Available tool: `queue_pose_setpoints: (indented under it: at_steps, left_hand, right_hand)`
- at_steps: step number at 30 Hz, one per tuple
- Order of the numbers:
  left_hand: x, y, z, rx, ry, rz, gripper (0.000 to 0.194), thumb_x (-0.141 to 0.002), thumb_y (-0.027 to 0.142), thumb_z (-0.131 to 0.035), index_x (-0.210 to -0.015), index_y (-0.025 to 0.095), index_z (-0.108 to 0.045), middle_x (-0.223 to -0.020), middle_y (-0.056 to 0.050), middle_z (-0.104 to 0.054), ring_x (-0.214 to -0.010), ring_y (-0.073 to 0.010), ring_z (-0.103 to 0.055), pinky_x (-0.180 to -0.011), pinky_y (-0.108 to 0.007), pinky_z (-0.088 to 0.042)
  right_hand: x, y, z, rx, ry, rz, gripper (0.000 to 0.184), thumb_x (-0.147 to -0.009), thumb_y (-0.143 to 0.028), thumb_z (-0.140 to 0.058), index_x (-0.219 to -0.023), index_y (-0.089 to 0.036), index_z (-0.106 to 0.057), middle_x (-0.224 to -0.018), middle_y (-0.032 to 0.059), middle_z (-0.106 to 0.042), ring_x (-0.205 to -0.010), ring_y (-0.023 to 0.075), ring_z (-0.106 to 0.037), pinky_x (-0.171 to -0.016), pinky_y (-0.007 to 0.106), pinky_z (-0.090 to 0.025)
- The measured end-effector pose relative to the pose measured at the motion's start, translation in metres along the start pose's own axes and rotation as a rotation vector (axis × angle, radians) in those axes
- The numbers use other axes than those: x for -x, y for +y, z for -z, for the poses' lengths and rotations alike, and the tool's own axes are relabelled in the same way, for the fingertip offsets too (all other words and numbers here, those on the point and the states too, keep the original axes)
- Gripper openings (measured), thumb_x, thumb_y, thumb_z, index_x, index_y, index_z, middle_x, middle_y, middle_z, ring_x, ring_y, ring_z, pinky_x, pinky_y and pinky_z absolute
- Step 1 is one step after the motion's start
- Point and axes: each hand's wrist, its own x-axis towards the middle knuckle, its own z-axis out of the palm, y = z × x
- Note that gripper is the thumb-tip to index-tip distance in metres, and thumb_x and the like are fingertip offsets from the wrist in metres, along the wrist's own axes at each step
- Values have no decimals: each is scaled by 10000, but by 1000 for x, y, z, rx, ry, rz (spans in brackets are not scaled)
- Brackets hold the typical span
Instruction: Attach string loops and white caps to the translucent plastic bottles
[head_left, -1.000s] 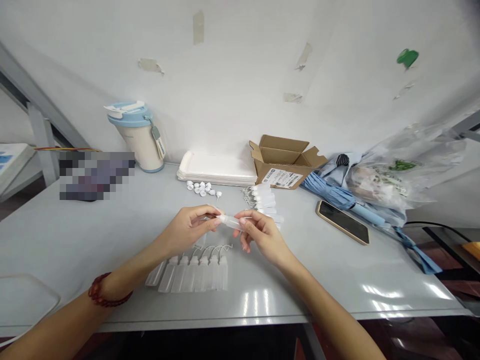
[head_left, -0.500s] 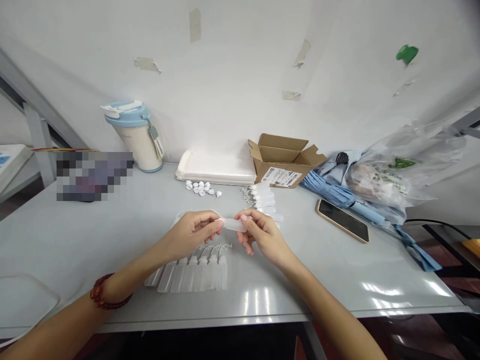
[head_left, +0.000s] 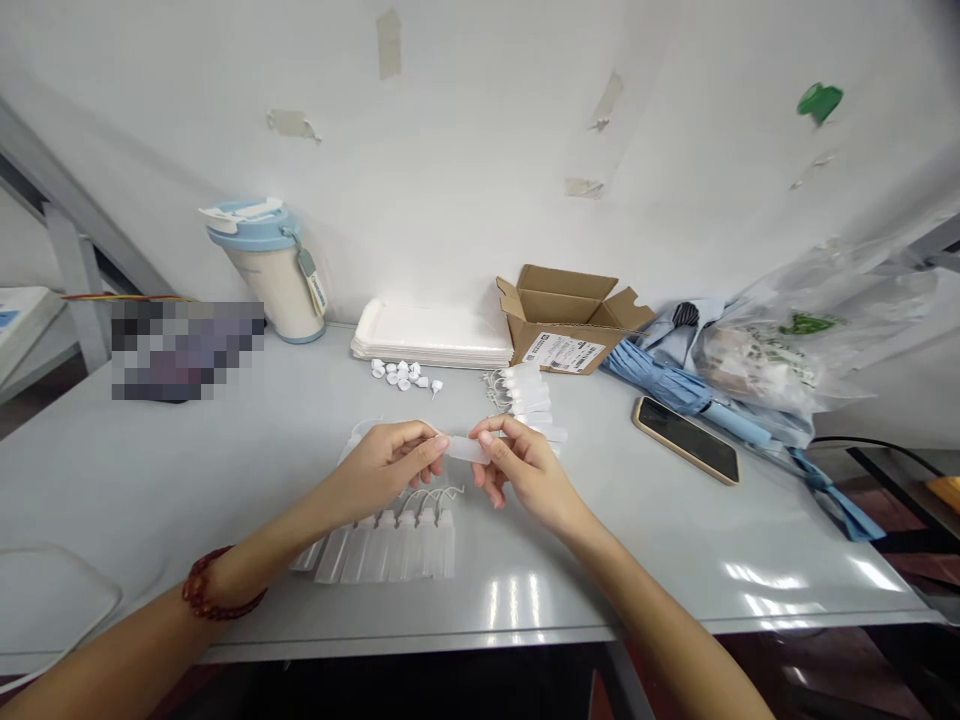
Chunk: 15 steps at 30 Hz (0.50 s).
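A small translucent plastic bottle point(head_left: 466, 449) lies sideways between my hands above the table. My left hand point(head_left: 394, 460) pinches its left end, and the fingertips cover that end, so I cannot make out whether a cap is on it. Thumb and fingers of my right hand point(head_left: 521, 465) grip the other end. Below the left hand, several similar bottles point(head_left: 390, 552) lie in a row, with thin bent tubes at their tops. Beyond the right hand are several more bottles with white tops point(head_left: 529, 390). A cluster of white caps point(head_left: 403, 374) sits farther back.
Behind the caps is a stack of white sheets or pouches point(head_left: 435, 335) beside an open cardboard box point(head_left: 562, 320). A phone point(head_left: 686, 440), a folded blue umbrella point(head_left: 660, 375) and a plastic bag point(head_left: 780, 350) occupy the right. A blue-lidded cup point(head_left: 274, 280) stands back left.
My left fingertips now cover more of the bottle's left end, where a white part showed before. My right hand has stayed nearly in place.
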Motion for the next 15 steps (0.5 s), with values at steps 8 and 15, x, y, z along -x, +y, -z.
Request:
queue_pose_setpoints:
  at_steps: [8,15]
  left_hand:
    - [-3,1,2,7,71,-11,372,-867,442,-485,-631,162,-551,-603,25,-555,-561,-112,-523,-557,-225,-428]
    - [-4,1,1,75,3,42,438,-867,481,-464,-592,153,-560,-574,18,-541,-541,-114,-512,-573,-241,-438]
  right_hand:
    - [3,10,-2,601,150,325,258,-834,-329,-601,-1038,-176,-570,-730,17,-601,-626,134,-546,-556,247,-439]
    - [2,13,-2,773,173,573,222,-916,-260,-484,-1082,-152,-586,-737,39,-596,-638,146,-545,-598,268,-460]
